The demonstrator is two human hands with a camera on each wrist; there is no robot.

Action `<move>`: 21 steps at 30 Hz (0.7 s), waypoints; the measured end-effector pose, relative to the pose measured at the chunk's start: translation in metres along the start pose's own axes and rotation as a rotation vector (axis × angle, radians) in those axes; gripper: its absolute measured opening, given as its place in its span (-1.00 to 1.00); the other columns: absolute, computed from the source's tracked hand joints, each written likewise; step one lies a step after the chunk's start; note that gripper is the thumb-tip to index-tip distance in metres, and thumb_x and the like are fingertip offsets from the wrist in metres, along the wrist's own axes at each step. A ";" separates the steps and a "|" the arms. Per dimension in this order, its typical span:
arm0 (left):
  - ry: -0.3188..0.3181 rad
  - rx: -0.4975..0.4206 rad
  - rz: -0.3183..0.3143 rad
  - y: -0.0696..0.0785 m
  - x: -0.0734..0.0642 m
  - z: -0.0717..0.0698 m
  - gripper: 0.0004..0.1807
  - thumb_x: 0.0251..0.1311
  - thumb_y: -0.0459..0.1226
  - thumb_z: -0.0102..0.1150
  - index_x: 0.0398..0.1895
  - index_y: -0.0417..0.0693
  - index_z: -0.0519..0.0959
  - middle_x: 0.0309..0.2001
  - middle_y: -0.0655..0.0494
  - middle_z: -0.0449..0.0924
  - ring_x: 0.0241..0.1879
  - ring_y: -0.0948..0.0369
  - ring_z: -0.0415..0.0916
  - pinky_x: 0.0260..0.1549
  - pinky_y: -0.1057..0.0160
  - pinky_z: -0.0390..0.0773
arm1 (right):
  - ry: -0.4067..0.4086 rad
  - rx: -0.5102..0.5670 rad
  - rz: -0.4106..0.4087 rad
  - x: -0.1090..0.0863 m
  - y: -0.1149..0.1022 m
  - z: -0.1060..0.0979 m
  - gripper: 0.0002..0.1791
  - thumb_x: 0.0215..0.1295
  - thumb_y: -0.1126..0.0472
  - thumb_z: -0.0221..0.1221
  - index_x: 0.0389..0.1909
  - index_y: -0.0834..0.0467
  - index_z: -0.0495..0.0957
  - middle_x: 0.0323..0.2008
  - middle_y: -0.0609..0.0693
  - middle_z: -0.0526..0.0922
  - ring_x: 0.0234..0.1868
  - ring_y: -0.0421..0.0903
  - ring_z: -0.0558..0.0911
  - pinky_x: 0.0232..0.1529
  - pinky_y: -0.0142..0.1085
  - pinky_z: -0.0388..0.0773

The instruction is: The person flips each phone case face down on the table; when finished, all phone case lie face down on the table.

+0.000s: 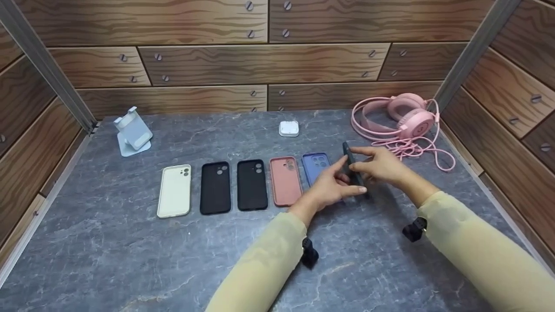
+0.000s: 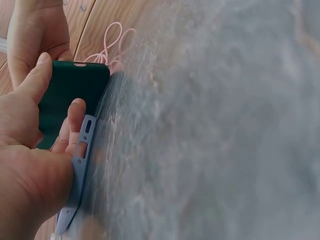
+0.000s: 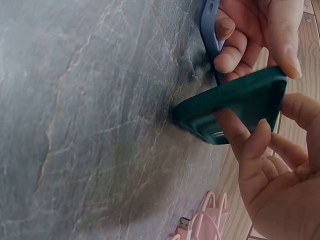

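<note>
Both hands hold a dark green phone case point(image 1: 356, 178), tipped up on its edge above the right part of the table. My left hand point(image 1: 327, 188) grips it from the left, its thumb at the near end. From the right, my right hand point(image 1: 379, 167) pinches it, and the right wrist view has some fingers reaching into the hollow inside of the green case point(image 3: 250, 95). A blue phone case point(image 1: 315, 167) lies flat beside and partly under the left hand. Left of it lie a pink case point(image 1: 286, 184), two black cases point(image 1: 253, 186) and a white case point(image 1: 174, 193).
Pink headphones point(image 1: 416, 123) with a coiled cable sit at the back right. A small white earbud case point(image 1: 289, 128) is at the back middle. On the back left stands a light blue phone stand point(image 1: 134, 132). Wood-patterned panels point(image 1: 260, 65) enclose the table point(image 1: 130, 260).
</note>
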State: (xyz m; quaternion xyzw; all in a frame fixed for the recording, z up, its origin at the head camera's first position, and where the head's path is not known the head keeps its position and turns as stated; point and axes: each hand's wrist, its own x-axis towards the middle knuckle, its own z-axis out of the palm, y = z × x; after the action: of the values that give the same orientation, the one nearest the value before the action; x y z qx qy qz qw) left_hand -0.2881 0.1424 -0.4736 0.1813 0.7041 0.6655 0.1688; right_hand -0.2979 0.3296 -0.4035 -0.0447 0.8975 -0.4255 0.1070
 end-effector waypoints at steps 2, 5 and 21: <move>0.005 0.034 -0.001 0.000 0.000 0.001 0.11 0.14 -0.25 0.64 0.71 0.19 0.18 -0.04 -0.11 0.63 -0.29 0.27 0.58 -0.32 0.32 0.61 | 0.013 -0.017 0.008 0.000 -0.001 -0.001 -0.30 0.38 0.22 0.34 0.50 0.29 0.43 -0.51 -0.03 0.67 -0.55 -0.18 0.62 -0.59 -0.34 0.52; 0.016 0.080 -0.006 0.002 0.000 0.004 0.11 0.12 -0.21 0.65 0.71 0.19 0.19 -0.02 -0.07 0.63 -0.29 0.27 0.57 -0.31 0.32 0.60 | 0.024 -0.044 -0.003 0.000 -0.003 -0.002 -0.33 0.39 0.22 0.33 0.48 0.31 0.45 -0.51 -0.04 0.65 -0.58 -0.18 0.60 -0.58 -0.33 0.53; 0.086 0.438 0.044 0.008 0.000 0.017 0.21 -0.01 -0.12 0.74 0.71 0.22 0.19 0.17 -0.02 0.50 0.07 0.18 0.52 0.15 0.28 0.51 | 0.000 0.071 0.036 -0.002 0.003 -0.012 -0.35 0.45 0.26 0.26 0.50 0.35 0.40 -0.41 0.01 0.63 -0.57 -0.21 0.58 -0.52 -0.35 0.62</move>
State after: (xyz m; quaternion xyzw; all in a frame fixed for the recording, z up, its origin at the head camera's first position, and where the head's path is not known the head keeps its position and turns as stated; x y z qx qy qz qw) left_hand -0.2795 0.1575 -0.4665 0.2002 0.8343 0.5073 0.0805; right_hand -0.2991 0.3405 -0.3985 -0.0248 0.8825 -0.4551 0.1160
